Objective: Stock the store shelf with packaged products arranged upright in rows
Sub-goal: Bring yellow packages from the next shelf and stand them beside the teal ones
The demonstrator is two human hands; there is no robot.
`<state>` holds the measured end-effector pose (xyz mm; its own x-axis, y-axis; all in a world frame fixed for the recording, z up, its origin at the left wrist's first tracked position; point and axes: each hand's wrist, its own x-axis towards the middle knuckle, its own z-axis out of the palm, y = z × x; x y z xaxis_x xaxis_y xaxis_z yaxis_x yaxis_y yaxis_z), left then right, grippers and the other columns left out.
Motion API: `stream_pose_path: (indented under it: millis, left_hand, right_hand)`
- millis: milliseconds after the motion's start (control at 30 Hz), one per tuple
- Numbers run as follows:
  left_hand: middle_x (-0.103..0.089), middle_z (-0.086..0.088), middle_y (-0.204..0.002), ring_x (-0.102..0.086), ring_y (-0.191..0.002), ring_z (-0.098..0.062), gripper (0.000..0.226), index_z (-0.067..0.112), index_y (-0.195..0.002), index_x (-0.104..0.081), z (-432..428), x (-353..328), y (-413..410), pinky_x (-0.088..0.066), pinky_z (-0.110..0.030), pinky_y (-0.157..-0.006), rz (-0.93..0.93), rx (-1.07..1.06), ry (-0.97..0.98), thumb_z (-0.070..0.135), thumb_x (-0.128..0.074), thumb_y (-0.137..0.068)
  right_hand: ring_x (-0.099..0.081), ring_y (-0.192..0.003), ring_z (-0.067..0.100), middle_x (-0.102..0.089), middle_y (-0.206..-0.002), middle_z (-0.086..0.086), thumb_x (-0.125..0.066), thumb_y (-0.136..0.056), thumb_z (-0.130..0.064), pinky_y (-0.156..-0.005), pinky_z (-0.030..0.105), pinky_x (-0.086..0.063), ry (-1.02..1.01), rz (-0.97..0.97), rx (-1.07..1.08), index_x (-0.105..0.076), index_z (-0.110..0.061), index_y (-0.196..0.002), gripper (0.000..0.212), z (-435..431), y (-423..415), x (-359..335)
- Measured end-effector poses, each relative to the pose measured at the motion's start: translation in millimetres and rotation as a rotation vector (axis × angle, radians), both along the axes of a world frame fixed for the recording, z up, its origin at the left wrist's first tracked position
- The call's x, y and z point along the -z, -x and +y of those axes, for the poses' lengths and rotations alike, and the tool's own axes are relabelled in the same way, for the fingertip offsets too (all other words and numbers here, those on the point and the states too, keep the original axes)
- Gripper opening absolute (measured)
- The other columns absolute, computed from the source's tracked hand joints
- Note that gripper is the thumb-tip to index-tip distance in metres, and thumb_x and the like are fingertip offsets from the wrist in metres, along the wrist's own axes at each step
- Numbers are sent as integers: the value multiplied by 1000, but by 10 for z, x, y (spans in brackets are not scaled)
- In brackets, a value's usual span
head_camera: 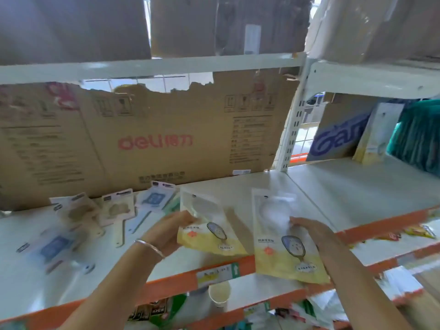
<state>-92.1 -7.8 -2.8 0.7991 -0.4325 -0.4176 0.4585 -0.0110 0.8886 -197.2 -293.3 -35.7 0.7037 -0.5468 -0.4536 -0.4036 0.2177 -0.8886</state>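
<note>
Yellow-and-clear pouches, one per hand. Left hand (171, 231) grips the left pouch (209, 232) by its side edge. Right hand (312, 234) is clamped on the right pouch (281, 253), fingers across the front. Both pouches are held over the front of the white shelf (345, 186), the right one hanging past the orange front strip (171, 284). Further left, some carded packs (119, 208) lie flat and messy in front of a torn deli cardboard box (154, 144). Paper cup (219, 294) sits one level down.

White metal shelving (357, 186), orange-edged — daylight shows past torn cardboard (190, 115).
</note>
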Motion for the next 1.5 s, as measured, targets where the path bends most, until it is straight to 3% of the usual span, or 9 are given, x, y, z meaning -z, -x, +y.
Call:
stream_pose_path:
  millis: [133, 233, 333, 567, 667, 833, 1033, 1133, 1500]
  left_hand:
    - [-55, -2, -52, -49, -29, 1, 25, 9, -62, -48, -805, 32, 379, -36, -9, -33, -98, 139, -131, 2, -55, -85]
    - [-58, -10, -56, -54, -42, -15, 25, 3, -65, -64, -1349, 115, 797, -43, -20, -40, -90, 225, 18, 15, -74, -44]
    - [-62, -25, -78, -61, -60, -29, 49, -10, -81, -65, -1904, 254, 1167, -54, -34, -52, -28, 294, 102, 10, -69, -37]
    - [-68, -22, -74, -63, -59, -26, 24, -4, -77, -67, -2967, 253, 1800, -53, -25, -52, 99, 211, 142, 20, -64, -72]
    - [-67, -25, -90, -61, -71, -28, 46, 0, -86, -71, -3262, 199, 1861, -54, -31, -60, 24, 205, 78, 28, -81, -51]
    - [-67, -13, -64, -64, -52, -21, 20, -1, -79, -66, -3734, 83, 1713, -57, -28, -54, -27, 206, 70, 12, -71, -65]
    - [-67, -17, -75, -65, -66, -28, 13, 0, -85, -68, -4325, 132, 1300, -56, -42, -71, 0, 149, 133, 9, -72, -76]
    - [-67, -16, -87, -63, -77, -26, 20, -1, -95, -66, -4611, 175, 1028, -52, -39, -77, -92, 107, 69, 11, -68, -79]
    - [-71, -2, -72, -67, -59, -9, 7, 5, -87, -66, -5270, 112, 292, -56, -20, -57, -256, -84, 36, 9, -60, -85]
  right_hand:
    - [-50, -99, 17, -56, -113, 3, -59, -87, -7, -70, 11, -44, -82, -110, -30, -68, -11, -70, 19, -378, 322, -70]
    - [-53, -99, 15, -57, -115, 3, -77, -71, -30, -65, 8, -47, -194, -110, -59, -69, -6, -85, 29, -644, 654, -137]
    - [-65, -68, 24, -67, -87, 13, -69, -71, -20, -57, 23, -55, -484, -170, -100, -67, 1, -93, 31, -953, 1040, -118]
    - [-56, -93, 31, -55, -113, 23, -60, -80, -6, -88, 40, -48, -538, -293, 57, -52, 10, -124, 47, -1902, 1691, -115]
    - [-53, -102, 36, -54, -120, 28, -62, -77, -6, -102, 51, -39, -554, -307, 69, -56, 9, -120, 46, -2282, 1847, -30]
    - [-59, -82, 33, -61, -90, 21, -63, -73, -16, -75, 39, -50, -430, -384, 31, -64, 0, -77, 16, -2802, 1899, -59]
    - [-62, -84, 33, -59, -94, 25, -90, -51, -25, -77, 42, -55, -403, -406, 97, -56, 12, -103, 72, -3593, 1553, -54]
    - [-66, -74, 27, -67, -82, 15, -66, -84, -13, -64, 34, -58, -359, -384, 120, -60, 0, -96, 19, -3933, 1289, -95]
    - [-62, -80, 33, -61, -87, 17, -61, -85, -4, -73, 44, -54, -150, -359, 93, -59, -5, -82, 4, -5073, 214, -321]
